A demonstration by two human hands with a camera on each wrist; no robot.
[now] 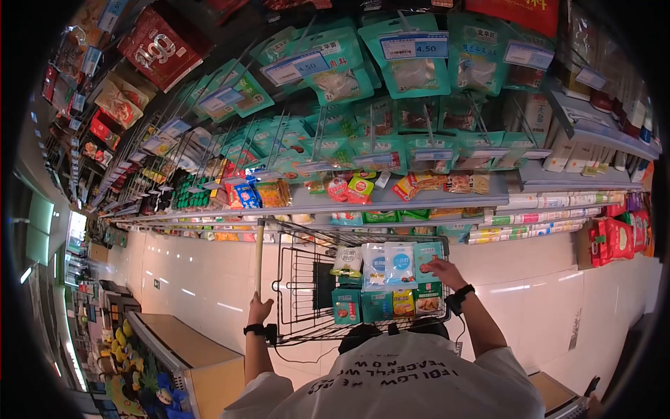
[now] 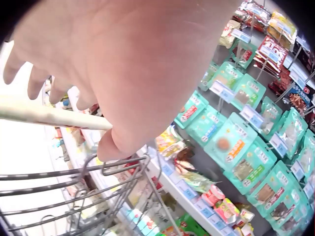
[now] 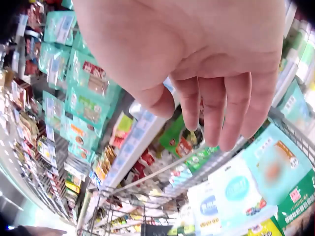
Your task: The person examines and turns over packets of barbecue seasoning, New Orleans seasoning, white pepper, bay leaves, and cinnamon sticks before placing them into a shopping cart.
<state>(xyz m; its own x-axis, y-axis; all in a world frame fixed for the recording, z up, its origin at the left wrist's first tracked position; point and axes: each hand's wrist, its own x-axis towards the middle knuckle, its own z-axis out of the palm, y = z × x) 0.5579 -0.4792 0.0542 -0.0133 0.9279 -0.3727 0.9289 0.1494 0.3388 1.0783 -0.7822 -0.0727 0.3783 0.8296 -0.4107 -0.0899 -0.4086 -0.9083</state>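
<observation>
My left hand [image 1: 259, 311] is at the near end of the shopping cart's pale handle [image 1: 259, 258]. In the left wrist view its fingers extend loosely beside the handle, and the thumb lies against the handle's end. My right hand [image 1: 448, 274] is over the far right side of the wire cart [image 1: 296, 279], fingers slightly bent and holding nothing. Its fingertips overlap a teal snack bag [image 1: 427, 256] in the head view. Beside that bag in the cart lie two white-and-blue pouches [image 1: 400, 262], a white-and-green pack [image 1: 347, 260], a yellow pack [image 1: 403, 303] and several dark green packs [image 1: 377, 305].
Shelves ahead carry hanging teal snack bags [image 1: 412, 66] with price tags, and small packs on a lower ledge [image 1: 398, 205]. Red packages [image 1: 614, 237] stand at the right. Behind on the left is a display stand [image 1: 185, 342] near plush-like items. Tiled floor [image 1: 188, 262] surrounds the cart.
</observation>
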